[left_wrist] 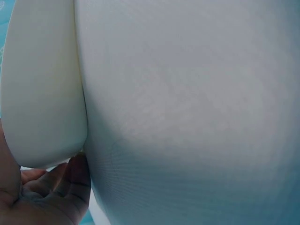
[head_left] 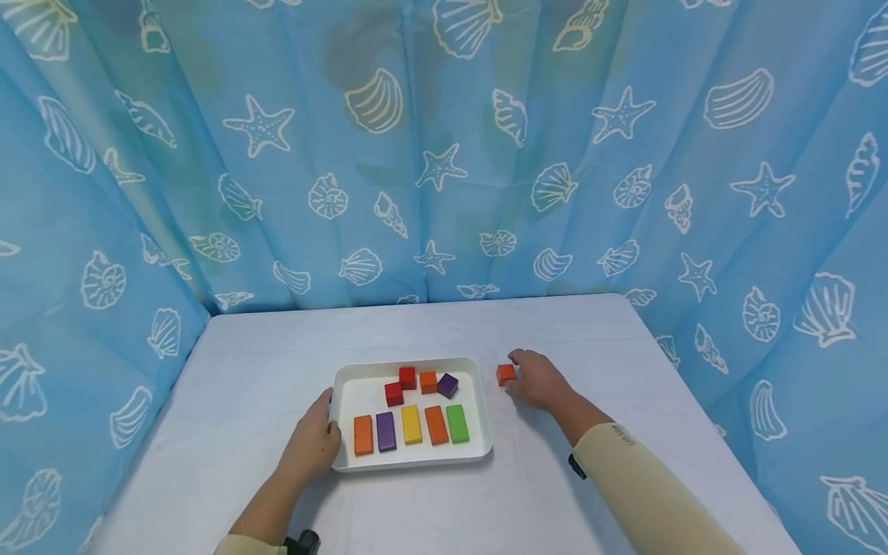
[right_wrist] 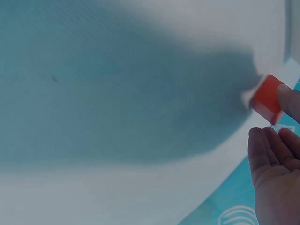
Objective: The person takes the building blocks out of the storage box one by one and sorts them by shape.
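Note:
A white tray point(head_left: 416, 461) sits mid-table. It holds a row of flat bars: orange point(head_left: 363, 435), purple point(head_left: 385, 431), yellow point(head_left: 412, 424), orange point(head_left: 436, 425) and green point(head_left: 457, 423). Behind them lie two red cubes point(head_left: 394, 393), an orange cube point(head_left: 428, 381) and a purple cube point(head_left: 447, 385). My left hand point(head_left: 324, 420) grips the tray's left rim. In the left wrist view its fingers point(left_wrist: 70, 180) curl under the tray's corner point(left_wrist: 42, 93). Just right of the tray, my right hand point(head_left: 519, 371) pinches a loose orange cube point(head_left: 506, 374) on the table. The right wrist view shows a fingertip point(right_wrist: 290, 101) against that cube point(right_wrist: 267, 97).
The table point(head_left: 590, 339) is covered in a pale cloth. A blue curtain point(head_left: 444, 154) printed with shells and starfish closes it in at the back, left and right. The table's right edge runs close behind my right forearm point(head_left: 638, 478).

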A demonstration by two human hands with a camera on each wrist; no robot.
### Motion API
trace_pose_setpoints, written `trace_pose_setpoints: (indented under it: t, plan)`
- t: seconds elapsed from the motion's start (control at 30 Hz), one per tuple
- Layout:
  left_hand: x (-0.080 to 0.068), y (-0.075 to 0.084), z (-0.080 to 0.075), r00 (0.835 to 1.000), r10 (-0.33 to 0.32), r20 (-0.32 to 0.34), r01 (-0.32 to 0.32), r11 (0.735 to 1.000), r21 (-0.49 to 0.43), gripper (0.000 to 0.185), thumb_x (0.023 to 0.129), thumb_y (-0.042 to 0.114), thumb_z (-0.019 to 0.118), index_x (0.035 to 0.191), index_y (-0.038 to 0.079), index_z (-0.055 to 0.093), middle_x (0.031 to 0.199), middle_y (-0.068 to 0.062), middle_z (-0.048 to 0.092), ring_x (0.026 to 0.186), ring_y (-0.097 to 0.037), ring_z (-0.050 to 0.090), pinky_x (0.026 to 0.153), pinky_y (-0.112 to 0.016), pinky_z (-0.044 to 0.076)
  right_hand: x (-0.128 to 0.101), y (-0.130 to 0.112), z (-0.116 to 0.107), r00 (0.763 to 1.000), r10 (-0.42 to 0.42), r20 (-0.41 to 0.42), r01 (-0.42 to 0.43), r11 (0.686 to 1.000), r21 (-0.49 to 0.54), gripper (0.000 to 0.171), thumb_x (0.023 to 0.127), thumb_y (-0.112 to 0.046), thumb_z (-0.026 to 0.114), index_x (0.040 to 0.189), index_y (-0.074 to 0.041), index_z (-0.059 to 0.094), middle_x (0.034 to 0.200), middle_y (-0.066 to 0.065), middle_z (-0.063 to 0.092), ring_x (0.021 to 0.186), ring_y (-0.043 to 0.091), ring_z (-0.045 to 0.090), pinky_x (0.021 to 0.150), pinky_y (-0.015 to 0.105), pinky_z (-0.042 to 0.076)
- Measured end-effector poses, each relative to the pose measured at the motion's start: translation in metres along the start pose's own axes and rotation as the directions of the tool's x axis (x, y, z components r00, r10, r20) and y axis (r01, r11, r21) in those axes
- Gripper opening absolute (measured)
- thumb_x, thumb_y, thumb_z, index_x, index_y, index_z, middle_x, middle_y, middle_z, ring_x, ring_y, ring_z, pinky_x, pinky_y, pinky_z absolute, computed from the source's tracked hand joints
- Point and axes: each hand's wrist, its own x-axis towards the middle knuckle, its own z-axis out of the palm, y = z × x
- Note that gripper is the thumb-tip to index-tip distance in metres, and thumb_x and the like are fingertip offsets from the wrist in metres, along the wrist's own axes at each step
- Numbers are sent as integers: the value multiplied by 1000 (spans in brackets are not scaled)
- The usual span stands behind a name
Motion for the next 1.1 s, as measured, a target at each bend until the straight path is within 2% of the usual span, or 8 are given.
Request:
trace_pose_setpoints:
  t: [0.07, 0.2, 0.27, 0.4, 0.6, 0.77, 0.93, 1.1]
  plan:
    - [1, 0, 0, 1000, 2, -4, -2, 1000, 0, 65, 107, 5, 48, 166, -6, 21, 169, -28, 29, 156, -46, 27, 124, -63, 27, 1, -3, -5, 1000, -13, -9, 13, 1000, -9, 65, 93, -15, 85, 150, 0, 56, 148, 22, 59, 137, 41, 54, 112, 57, 50]
    - [2, -1, -2, 1000, 14, -11, -14, 1000, 3, 65, 107, 5, 47, 166, -7, 22, 169, -29, 29, 156, -46, 27, 124, -62, 26, 4, -16, -14, 999, -52, -9, 52, 998, -32, 63, 94, -17, 84, 149, -1, 57, 144, 20, 61, 130, 37, 60, 108, 53, 55]
    - [3, -2, -3, 1000, 17, -14, -17, 1000, 4, 65, 107, 5, 47, 165, -7, 22, 169, -29, 29, 156, -46, 27, 124, -62, 26, 6, -26, -15, 998, -67, 4, 67, 997, -26, 61, 96, -18, 83, 149, -1, 57, 142, 19, 63, 125, 35, 63, 104, 50, 58]
    - [3, -1, -4, 1000, 24, -18, -24, 1000, 8, 65, 107, 5, 47, 165, -8, 22, 168, -29, 29, 156, -46, 27, 124, -62, 26, 8, -54, -12, 995, -98, 29, 99, 994, -40, 58, 98, -21, 81, 149, -5, 59, 142, 16, 64, 125, 32, 64, 104, 48, 58]
    - [1, -1, -7, 999, 37, -27, -37, 999, 8, 64, 106, 3, 48, 164, -10, 24, 167, -30, 31, 155, -47, 29, 124, -62, 27, 5, -109, 1, 979, -172, 106, 176, 984, -21, 54, 99, -23, 79, 149, -10, 61, 140, 10, 64, 128, 28, 61, 108, 48, 55]
    - [2, -2, -8, 999, 32, -22, -32, 999, 1, 64, 106, 3, 48, 164, -9, 24, 168, -30, 31, 155, -46, 28, 125, -61, 26, 3, -147, 18, 951, -257, 172, 261, 965, 1, 52, 98, -22, 81, 146, -11, 64, 130, 6, 67, 116, 22, 62, 101, 42, 60]
    - [3, -1, -7, 999, 35, -23, -35, 999, -2, 63, 106, 2, 49, 164, -9, 25, 167, -30, 32, 155, -46, 29, 124, -62, 26, 3, -167, 38, 928, -307, 211, 324, 945, -48, 52, 96, -24, 83, 144, -13, 66, 123, 2, 68, 109, 18, 61, 103, 38, 59]
    - [2, -3, -4, 999, 44, -27, -44, 999, 4, 63, 106, 3, 49, 164, -9, 26, 166, -29, 33, 154, -46, 31, 125, -61, 26, 5, -175, 55, 923, -304, 234, 332, 939, -89, 52, 95, -25, 84, 143, -13, 67, 125, 1, 69, 110, 17, 62, 105, 38, 57]
